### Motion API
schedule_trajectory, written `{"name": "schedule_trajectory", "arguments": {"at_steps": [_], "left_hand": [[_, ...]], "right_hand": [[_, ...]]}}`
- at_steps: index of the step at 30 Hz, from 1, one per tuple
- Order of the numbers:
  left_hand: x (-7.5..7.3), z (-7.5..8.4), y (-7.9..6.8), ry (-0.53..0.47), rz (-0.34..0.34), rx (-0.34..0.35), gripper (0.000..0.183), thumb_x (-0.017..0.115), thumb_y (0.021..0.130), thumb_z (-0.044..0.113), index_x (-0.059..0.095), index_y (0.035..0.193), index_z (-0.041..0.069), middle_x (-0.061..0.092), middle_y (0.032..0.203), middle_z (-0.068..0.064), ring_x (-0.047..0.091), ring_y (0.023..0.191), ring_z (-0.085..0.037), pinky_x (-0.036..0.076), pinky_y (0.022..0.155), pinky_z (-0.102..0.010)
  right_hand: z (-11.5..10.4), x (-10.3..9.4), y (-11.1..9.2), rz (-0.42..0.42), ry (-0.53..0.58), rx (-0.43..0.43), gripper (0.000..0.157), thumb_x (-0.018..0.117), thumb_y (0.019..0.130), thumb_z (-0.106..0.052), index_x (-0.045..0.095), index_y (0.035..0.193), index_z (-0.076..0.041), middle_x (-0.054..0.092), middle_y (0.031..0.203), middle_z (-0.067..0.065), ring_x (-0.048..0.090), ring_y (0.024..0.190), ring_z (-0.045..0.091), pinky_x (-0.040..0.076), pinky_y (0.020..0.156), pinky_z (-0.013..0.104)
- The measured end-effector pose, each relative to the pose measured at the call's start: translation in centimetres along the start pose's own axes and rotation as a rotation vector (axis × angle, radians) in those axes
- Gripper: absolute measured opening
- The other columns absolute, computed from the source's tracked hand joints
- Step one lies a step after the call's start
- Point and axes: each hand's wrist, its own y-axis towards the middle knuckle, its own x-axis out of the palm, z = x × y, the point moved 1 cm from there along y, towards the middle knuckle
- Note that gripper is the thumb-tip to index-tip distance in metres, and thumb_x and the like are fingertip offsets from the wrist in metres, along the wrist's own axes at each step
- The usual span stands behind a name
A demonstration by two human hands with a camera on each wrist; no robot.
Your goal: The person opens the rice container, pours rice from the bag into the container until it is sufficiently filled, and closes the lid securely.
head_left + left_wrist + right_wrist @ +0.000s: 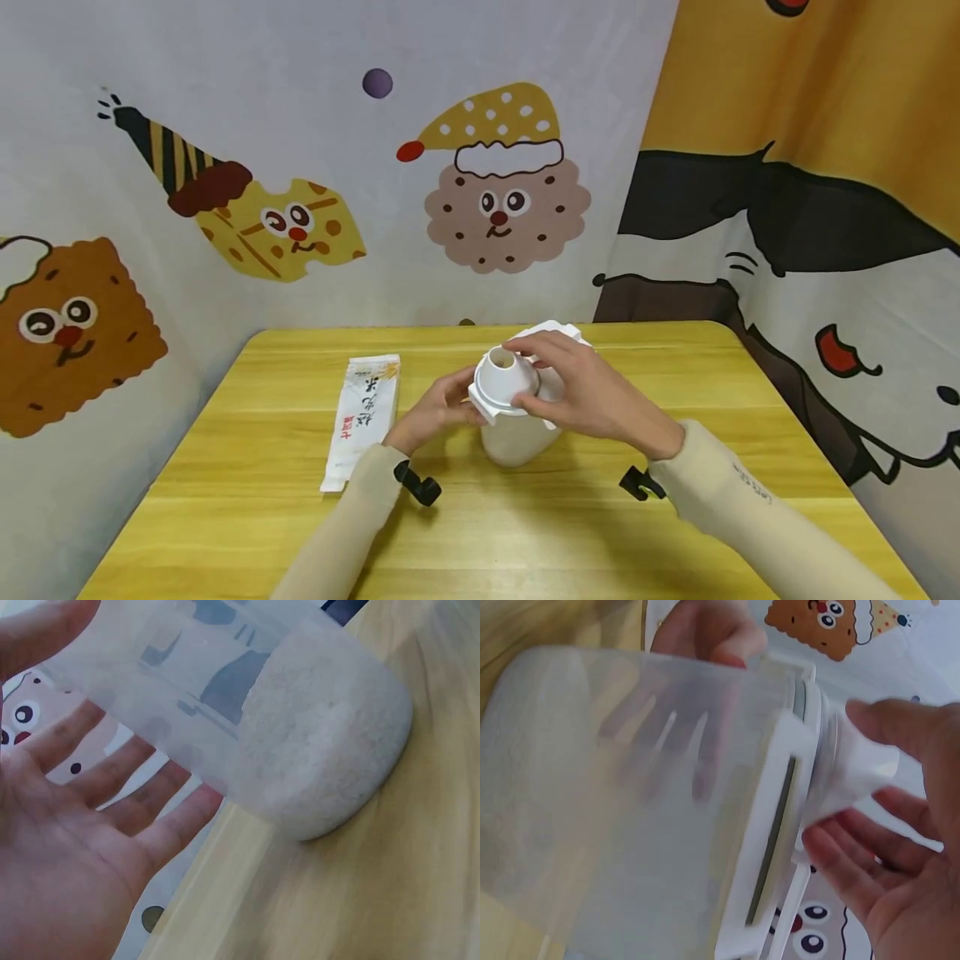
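A translucent plastic storage container (513, 443) with a white lid stands upright on the table, its lower part filled with pale, fine-grained contents (319, 727). On its top sits a white funnel-shaped piece (507, 382) with an open, narrow upper end. My left hand (438, 410) holds the container's side near the lid, thumb on one side and fingers spread along the other. My right hand (576, 382) grips the funnel-shaped piece, with thumb and fingertips around its cone in the right wrist view. Part of the white lid (769, 840) shows beside the cone.
A flat white packet (362, 417) with dark and red writing lies left of the container on the wooden table (247, 467). Behind the table hangs a curtain (315, 75) with cartoon prints, which also runs along both sides.
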Motion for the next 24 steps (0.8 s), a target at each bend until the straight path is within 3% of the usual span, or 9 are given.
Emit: {"name": "schedule_trajectory", "arguments": {"at_steps": [6,10,19,24], "left_hand": [[0.6,0.3,-0.6,0.012,0.046,-0.008,0.074,0.076,0.09,0.008,0.043,0.156,0.01,0.048,0.157,-0.014,0.051,0.138,-0.026,0.048,0.112,-0.038],[0.9,0.2,-0.7,0.014,0.057,-0.019,0.073,0.075,0.091,0.009,0.042,0.156,0.011,0.043,0.161,-0.011,0.044,0.145,-0.031,0.048,0.113,-0.039],[1.0,0.2,-0.7,0.037,0.069,-0.03,0.075,0.077,0.091,0.014,0.041,0.157,0.014,0.041,0.163,-0.007,0.037,0.151,-0.032,0.039,0.12,-0.052],[0.9,0.1,-0.9,0.03,0.072,-0.046,0.076,0.077,0.091,0.013,0.04,0.158,0.015,0.039,0.165,-0.006,0.034,0.153,-0.032,0.034,0.123,-0.053]], "right_hand": [[0.9,-1.6,-0.3,-0.084,-0.026,0.004,0.066,0.088,0.082,-0.031,0.058,0.14,-0.021,0.059,0.14,-0.006,0.054,0.13,0.018,0.053,0.107,0.045],[1.9,-2.5,-0.8,-0.121,-0.047,0.006,0.071,0.09,0.079,-0.033,0.058,0.141,-0.02,0.056,0.146,-0.003,0.049,0.138,0.021,0.047,0.112,0.051],[3.9,-3.9,-1.6,-0.181,-0.084,0.013,0.086,0.095,0.071,-0.04,0.056,0.144,-0.02,0.051,0.154,0.0,0.043,0.141,0.017,0.048,0.111,0.051],[4.5,-3.8,-2.0,-0.212,-0.123,-0.003,0.085,0.097,0.07,-0.033,0.057,0.143,-0.02,0.053,0.152,0.0,0.046,0.139,0.02,0.051,0.108,0.05]]}}
